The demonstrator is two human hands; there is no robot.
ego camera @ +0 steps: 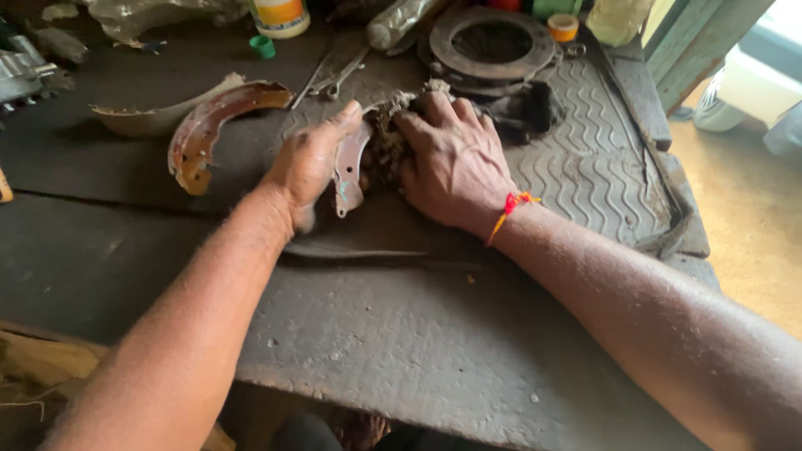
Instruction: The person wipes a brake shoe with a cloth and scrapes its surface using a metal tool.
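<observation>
Gripping a curved brake shoe (348, 167), left hand (309, 163), right hand (455, 163) pressing a dirty rag (386, 138) closed against it.

Second rusty brake shoe (209, 129) lies left — clutch disc (493, 42) behind.

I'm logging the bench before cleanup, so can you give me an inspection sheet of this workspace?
Surface: dark, dusty workbench with a ribbed rubber mat on its far right part.
Job's things: curved brake shoe stood on edge under the left hand; dirty rag pressed against it by the right hand.
Clutter: second rusty brake shoe, round clutch plate, wrenches, green cap, white and yellow bottle, dark cloth.
Grippers: both hands bare; red thread on the right wrist.
Cables: nothing seen.
Surroundings: green wooden post and sandy floor at right.
</observation>
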